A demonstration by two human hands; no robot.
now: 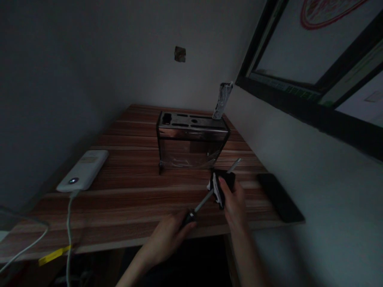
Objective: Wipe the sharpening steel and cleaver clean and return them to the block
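Note:
My left hand [167, 235] is closed round the dark handle of a slim metal rod [204, 201]. The rod slants up to the right and passes through a folded black cloth [228, 177] with white edges. Pinched round that cloth is my right hand [235, 201], thumb on top. The rod's pale tip shows beyond the cloth. Just behind stands a slotted holder [193, 133] with a metallic top and clear-looking front, resembling a knife block. A silvery, crinkled flat piece [222, 101] sticks up from its right end. Dim light hides the finer detail.
A white power bank [83, 170] with a lit button lies at the left on the wood-grain table [125, 211]. Its cable [69, 223], bearing a yellow tag [54, 255], hangs over the front edge. A black phone [280, 197] lies by the right wall, below a dark frame [281, 103].

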